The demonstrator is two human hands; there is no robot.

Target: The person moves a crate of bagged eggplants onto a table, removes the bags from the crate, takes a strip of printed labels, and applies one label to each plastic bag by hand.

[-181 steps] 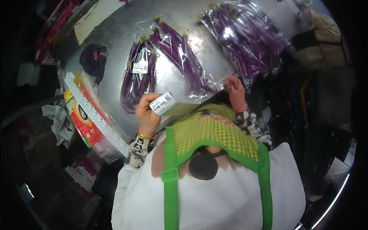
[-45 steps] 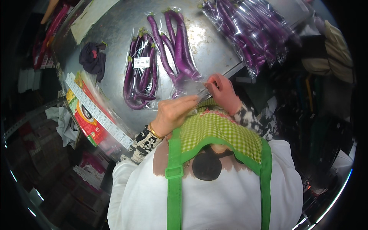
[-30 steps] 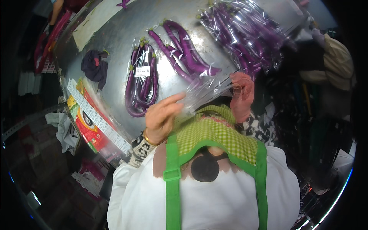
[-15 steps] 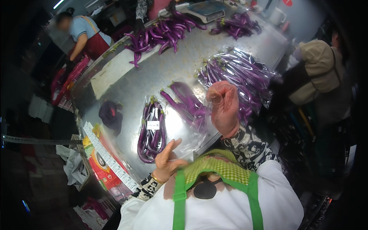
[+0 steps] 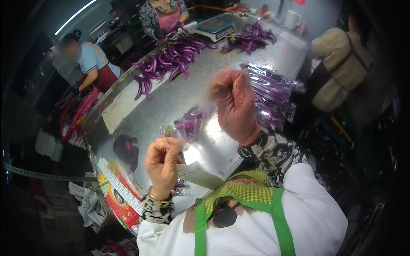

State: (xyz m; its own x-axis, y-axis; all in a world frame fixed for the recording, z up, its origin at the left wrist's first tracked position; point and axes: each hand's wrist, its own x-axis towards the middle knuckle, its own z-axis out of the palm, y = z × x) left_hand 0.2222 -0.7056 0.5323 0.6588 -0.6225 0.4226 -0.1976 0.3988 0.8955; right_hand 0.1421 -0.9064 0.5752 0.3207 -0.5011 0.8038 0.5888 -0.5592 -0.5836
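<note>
Pile of bagged eggplants: in the head view, this pile (image 5: 275, 96) is lying on the metal surface (image 5: 149, 113) and serving as the landmark.
Clear eggplant bag: this bag (image 5: 188, 123) is showing left of the pile and nearer the wearer; blur is hiding whether it is resting on the surface.
White printed sheet: this sheet (image 5: 200, 175) is slanting on the wearer's side of the pile, reaching from the left hand to the checked apron (image 5: 250, 187).
Bag trouble: the eggplants could be sliding toward the open end if the film slackens or slips through the glove.
Sheet trouble: it could be creasing or tearing if the apron is catching its lower end during a pull.
Gloved right hand: this hand (image 5: 232, 102), just left of the pile, is making a closed fist, its grip apparently clenching the bag's film.
Bare left hand: this hand (image 5: 162, 164), farther left, is bringing thumb and fingers together, its grip nearly closed at the sheet's end; blur is hiding whether it is pinching the paper.
</note>
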